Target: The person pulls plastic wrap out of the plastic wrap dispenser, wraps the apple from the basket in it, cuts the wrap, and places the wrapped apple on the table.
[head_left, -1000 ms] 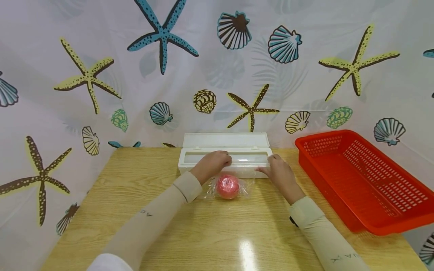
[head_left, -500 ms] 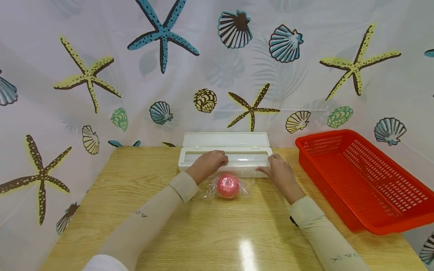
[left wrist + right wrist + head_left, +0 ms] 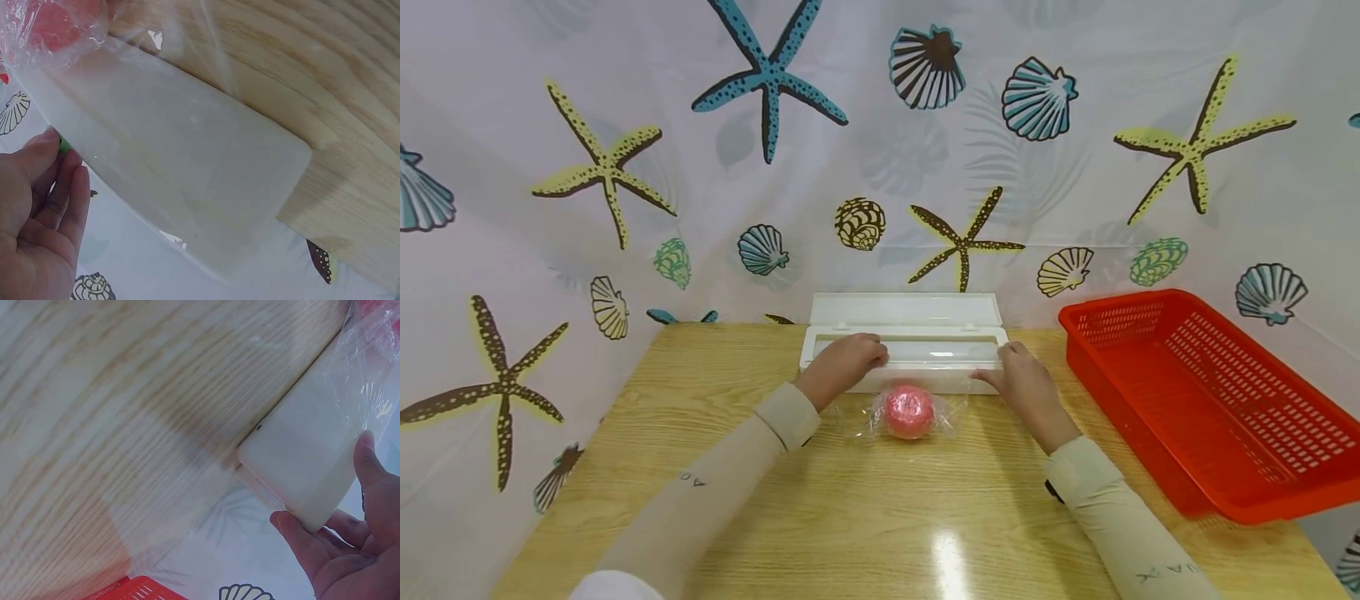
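Observation:
A white cling film dispenser (image 3: 936, 382) lies at the back of the table with its lid (image 3: 906, 308) raised, showing the roll (image 3: 940, 350) inside. In front of it sits a round pinkish-red thing (image 3: 909, 412) under crinkled clear film, its kind unclear. My left hand (image 3: 842, 367) is at the dispenser's top front edge, left of middle. Between its thumb and fingers, a small green slider (image 3: 64, 145) shows in the left wrist view, mostly hidden. My right hand (image 3: 1030, 392) grips the dispenser's right end, thumb on the front face near the film (image 3: 350, 394).
A red plastic basket (image 3: 1195, 492) with slotted walls stands on the right of the wooden table (image 3: 850, 517). Close behind the dispenser hangs a white cloth (image 3: 887, 200) printed with starfish and shells.
My left hand has slid leftward along the dispenser's front edge, uncovering more of the roll. The right hand keeps its grip on the end. The head view has shifted slightly.

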The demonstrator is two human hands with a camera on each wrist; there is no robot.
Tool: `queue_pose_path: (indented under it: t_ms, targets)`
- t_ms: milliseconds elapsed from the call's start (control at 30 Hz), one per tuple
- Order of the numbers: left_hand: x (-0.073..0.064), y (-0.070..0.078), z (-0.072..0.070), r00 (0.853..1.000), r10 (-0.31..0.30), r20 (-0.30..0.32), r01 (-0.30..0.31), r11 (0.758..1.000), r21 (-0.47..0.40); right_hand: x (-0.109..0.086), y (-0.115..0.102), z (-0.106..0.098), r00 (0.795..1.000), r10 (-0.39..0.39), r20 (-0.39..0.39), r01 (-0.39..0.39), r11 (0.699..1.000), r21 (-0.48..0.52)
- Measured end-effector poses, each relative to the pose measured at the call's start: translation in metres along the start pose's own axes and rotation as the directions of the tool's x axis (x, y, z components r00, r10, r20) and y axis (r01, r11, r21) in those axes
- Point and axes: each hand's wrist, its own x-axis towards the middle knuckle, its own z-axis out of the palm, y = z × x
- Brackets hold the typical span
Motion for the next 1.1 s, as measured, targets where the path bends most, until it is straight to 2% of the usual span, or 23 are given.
queue_pose_path:
  t_ms: [633, 867, 1100]
  targets:
    - [-0.018, -0.019, -0.004, 1.000, -0.024, -0.019, 0.023, 0.998, -0.062, 0.001, 0.002, 0.003, 1.000, 0.002, 0.001, -0.002, 1.000, 0.000]
    - [-0.023, -0.026, -0.006, 0.999, 0.011, -0.043, -0.014, 0.997, -0.073, 0.000, 0.003, 0.003, 1.000, 0.001, -0.003, -0.001, 1.000, 0.003]
    - [-0.028, -0.029, -0.010, 1.000, 0.003, -0.027, -0.005, 0.997, -0.082, 0.001, 0.002, 0.002, 1.000, 0.003, 0.003, -0.003, 1.000, 0.003]
